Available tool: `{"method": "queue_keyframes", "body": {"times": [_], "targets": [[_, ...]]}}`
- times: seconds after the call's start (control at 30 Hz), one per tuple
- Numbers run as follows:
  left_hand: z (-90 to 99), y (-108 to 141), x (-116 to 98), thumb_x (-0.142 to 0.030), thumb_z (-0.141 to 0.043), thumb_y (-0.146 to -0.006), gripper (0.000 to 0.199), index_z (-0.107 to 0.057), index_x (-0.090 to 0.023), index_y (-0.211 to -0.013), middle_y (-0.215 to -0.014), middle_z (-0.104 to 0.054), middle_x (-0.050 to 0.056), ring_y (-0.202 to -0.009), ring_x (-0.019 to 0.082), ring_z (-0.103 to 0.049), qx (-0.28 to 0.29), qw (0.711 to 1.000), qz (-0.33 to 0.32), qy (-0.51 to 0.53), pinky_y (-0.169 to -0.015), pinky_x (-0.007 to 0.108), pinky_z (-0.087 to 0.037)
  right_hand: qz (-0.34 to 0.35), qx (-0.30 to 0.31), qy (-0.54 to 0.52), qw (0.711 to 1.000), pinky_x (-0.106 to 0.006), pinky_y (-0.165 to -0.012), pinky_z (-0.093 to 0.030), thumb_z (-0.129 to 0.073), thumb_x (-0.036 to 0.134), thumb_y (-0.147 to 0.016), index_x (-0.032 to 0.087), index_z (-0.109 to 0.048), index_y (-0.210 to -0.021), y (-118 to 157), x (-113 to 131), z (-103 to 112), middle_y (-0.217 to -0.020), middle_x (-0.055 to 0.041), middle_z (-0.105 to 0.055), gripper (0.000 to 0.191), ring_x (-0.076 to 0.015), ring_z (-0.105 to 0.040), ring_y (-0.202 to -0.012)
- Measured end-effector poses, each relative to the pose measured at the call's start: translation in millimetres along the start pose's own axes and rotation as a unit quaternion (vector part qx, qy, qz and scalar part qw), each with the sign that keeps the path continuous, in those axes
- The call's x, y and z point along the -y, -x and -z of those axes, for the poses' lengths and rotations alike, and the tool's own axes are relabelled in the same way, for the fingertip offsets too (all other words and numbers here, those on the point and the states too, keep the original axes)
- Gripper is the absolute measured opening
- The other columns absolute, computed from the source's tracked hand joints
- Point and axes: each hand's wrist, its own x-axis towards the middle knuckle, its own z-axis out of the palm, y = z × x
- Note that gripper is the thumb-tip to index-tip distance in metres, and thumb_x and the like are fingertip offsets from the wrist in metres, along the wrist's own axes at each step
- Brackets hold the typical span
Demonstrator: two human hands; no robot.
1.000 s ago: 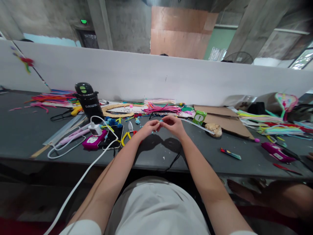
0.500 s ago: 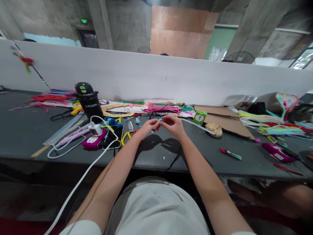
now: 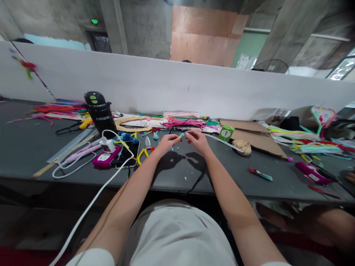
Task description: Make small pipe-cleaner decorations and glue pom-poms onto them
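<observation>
Pale blue with a touch of yellow, a small fuzzy piece (image 3: 182,135) sits between the fingertips, above the middle of the desk (image 3: 169,181). The left hand (image 3: 167,143) pinches its left side with thumb and fingers. The right hand (image 3: 199,141) is curled, fingertips at the other side; whether they grip it I cannot tell. Such a tiny thing probably calls for fingertips rather than palms, both hands meeting in front of the body. Blue scraps (image 3: 172,149) lie just below. Left of the left forearm, cutters (image 3: 148,142) rest within easy reach, and a white charger (image 3: 107,146) sits on a purple power block (image 3: 104,159), near a black bottle (image 3: 101,119). At the far side, pink stems (image 3: 183,122) are bunched together, perhaps to keep the near surface workable. To the right, a stone (image 3: 242,147) touches a pale strip (image 3: 225,142), possibly weighting it.
</observation>
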Motion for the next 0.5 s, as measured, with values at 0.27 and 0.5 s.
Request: {"method": "queue_keyframes", "body": {"times": [0.27,0.5], "targets": [[-3.4,1.2,-1.6,-0.058,-0.064,-0.07,0.051,-0.073,-0.009,-0.081,-0.068,-0.064,0.003,-0.064,0.013,-0.049,-0.001,0.999,-0.024,-0.046,-0.06,0.024,-0.036,0.016,0.005,0.032,0.999,-0.028,-0.058,-0.049,-0.063,0.051,-0.079,0.019,-0.066,-0.085,0.7,-2.2,-3.6,-0.069,-0.0019,-0.065,0.033,-0.0141,-0.057,-0.059],[-2.9,-0.5,4.7,-0.059,-0.065,-0.07,0.053,-0.074,-0.01,-0.085,-0.072,-0.066,0.005,-0.069,0.015,-0.054,0.006,0.998,-0.018,-0.053,-0.063,0.025,-0.039,0.019,-0.004,0.05,0.999,-0.027,-0.06,-0.049,-0.066,0.051,-0.075,0.018,-0.065,-0.082,1.2,-2.8,-5.6,-0.07,-0.0023,-0.066,0.034,-0.0143,-0.059,-0.062]]}}
